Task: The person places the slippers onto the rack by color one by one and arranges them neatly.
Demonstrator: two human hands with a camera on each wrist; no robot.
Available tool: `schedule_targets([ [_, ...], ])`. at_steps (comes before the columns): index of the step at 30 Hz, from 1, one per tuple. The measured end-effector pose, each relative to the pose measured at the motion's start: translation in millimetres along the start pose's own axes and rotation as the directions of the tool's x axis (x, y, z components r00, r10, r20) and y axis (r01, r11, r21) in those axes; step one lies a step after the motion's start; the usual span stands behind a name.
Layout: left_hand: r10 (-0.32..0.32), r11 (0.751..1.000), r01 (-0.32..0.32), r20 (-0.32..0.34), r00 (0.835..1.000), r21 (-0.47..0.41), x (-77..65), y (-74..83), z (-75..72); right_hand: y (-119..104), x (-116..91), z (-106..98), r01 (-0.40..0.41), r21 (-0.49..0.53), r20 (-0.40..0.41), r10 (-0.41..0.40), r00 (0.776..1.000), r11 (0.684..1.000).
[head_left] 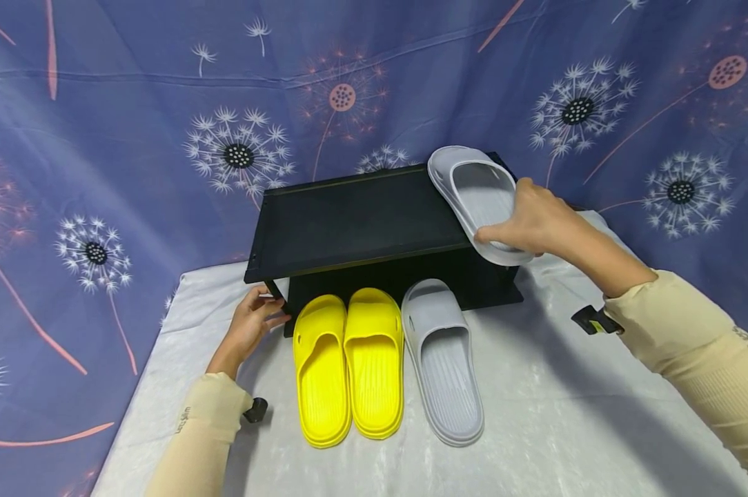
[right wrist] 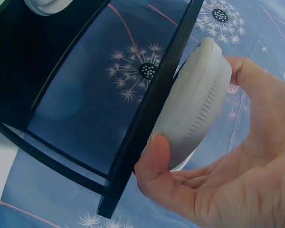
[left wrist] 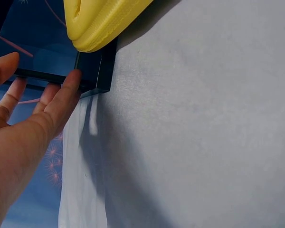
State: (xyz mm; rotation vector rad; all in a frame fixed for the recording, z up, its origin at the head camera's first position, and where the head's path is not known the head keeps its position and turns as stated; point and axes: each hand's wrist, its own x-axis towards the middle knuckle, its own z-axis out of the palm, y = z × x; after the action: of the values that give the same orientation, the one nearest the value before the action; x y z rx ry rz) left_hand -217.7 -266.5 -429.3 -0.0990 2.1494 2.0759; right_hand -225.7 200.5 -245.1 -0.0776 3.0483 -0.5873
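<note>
A grey slipper (head_left: 473, 193) lies slanted over the right end of the black shoe rack's (head_left: 349, 217) top board, its heel jutting past the front edge. My right hand (head_left: 532, 217) grips that heel, with thumb and fingers on opposite sides; the right wrist view shows the slipper's pale sole edge (right wrist: 199, 104) against the board. At the rack's left side, the fairly straight fingers of my left hand (head_left: 252, 321) touch the thin black side frame (left wrist: 42, 76). The other grey slipper (head_left: 445, 366) stands on the white cloth before the rack, toe toward it.
Left of the lower grey slipper, two yellow slippers (head_left: 321, 373) stand side by side, toes at the rack. White cloth (head_left: 535, 414) covers the surface under everything. A blue curtain with dandelion prints (head_left: 399, 83) hangs close behind the rack.
</note>
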Motion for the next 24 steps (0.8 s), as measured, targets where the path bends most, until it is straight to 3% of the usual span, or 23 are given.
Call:
schedule_targets([
  [12,0.013,1.000,-0.013,-0.015,1.000,0.011,1.7,-4.4,0.6,-2.3,10.6,-2.7,-0.036,-0.003,0.088,0.036,0.995,0.999],
  [24,0.015,1.000,-0.015,-0.010,1.000,0.004,1.1,-3.0,0.6,-6.3,15.5,-5.1,-0.009,-0.024,0.144,0.012,0.990,1.000],
])
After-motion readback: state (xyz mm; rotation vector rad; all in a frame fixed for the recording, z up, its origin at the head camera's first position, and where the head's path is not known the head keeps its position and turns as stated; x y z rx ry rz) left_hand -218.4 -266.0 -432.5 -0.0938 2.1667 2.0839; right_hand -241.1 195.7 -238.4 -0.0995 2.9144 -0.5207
